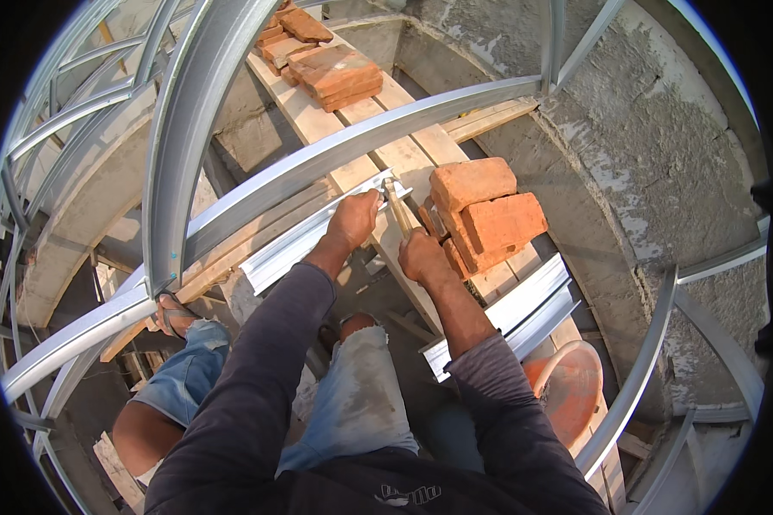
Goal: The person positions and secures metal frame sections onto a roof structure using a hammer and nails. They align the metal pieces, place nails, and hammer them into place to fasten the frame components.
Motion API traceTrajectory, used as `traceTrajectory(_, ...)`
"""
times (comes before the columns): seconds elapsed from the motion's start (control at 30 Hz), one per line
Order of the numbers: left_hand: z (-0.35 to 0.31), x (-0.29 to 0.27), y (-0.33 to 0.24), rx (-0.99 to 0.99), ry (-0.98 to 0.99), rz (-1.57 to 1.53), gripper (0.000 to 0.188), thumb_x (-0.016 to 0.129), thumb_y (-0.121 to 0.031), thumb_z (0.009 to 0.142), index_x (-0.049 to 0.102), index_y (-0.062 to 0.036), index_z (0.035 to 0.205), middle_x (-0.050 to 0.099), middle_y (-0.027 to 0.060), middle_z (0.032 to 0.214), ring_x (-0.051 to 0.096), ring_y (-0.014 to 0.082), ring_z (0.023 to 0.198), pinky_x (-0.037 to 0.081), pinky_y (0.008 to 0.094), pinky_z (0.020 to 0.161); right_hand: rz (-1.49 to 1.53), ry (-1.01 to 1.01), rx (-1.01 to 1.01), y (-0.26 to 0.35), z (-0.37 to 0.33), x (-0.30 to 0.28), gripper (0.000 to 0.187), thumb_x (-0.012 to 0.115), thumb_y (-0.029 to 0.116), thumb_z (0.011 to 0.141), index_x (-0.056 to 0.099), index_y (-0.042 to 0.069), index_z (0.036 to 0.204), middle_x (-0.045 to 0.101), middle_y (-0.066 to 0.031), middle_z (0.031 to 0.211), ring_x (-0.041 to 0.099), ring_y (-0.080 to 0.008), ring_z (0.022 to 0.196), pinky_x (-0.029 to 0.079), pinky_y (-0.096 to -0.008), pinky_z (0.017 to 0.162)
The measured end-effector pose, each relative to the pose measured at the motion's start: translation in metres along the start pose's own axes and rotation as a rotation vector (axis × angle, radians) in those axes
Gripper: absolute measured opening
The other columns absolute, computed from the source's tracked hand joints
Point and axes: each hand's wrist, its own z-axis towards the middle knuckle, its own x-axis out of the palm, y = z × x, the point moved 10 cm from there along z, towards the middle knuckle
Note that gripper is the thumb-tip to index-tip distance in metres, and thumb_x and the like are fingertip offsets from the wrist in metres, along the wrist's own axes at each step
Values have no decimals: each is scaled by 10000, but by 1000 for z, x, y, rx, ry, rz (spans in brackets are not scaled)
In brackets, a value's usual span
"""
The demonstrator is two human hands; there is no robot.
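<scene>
My left hand (355, 220) grips the upper end of a short silver metal channel (305, 240) that lies across the wooden planks (404, 159). My right hand (423, 256) is closed around the wooden handle of a tool (397, 209) whose head points at the channel's end, right beside my left hand. A stack of red bricks (485, 215) sits on the planks just right of my right hand. What kind of tool it is, I cannot tell.
Curved silver steel frame members (189, 129) cross above the planks. More red bricks (331, 73) lie farther up the planks. Two more metal channels (515, 313) and an orange bucket (567, 386) sit at lower right. Rough concrete walls (644, 163) surround. My sandalled foot (173, 313) rests on a frame member.
</scene>
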Motion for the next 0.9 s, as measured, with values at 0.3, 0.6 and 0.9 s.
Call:
traceTrajectory(0.3,-1,-6,26,-228,-34,-121,185,641,-181,1007,644,-24,1105,712,273,937,691,468,928,531,523,802,67,25,-18,-2,4,0,424,549,266,1011,590,-107,1208,678,-397,1139,675,-501,1142,540,-526,1002)
traceTrajectory(0.6,2,2,29,-152,-84,-55,170,605,-208,1030,622,-45,1072,690,291,865,677,500,873,525,562,754,72,-13,-59,-7,2,4,426,543,318,1034,583,-83,1174,696,-374,1100,681,-514,1092,542,-537,973)
traceTrajectory(0.9,2,2,26,-148,-71,-63,176,598,-216,1036,624,-43,1043,685,290,841,682,499,873,527,567,748,53,-202,-176,21,-20,-24,370,576,299,1036,570,-60,1126,710,-335,1041,708,-508,967,565,-551,846)
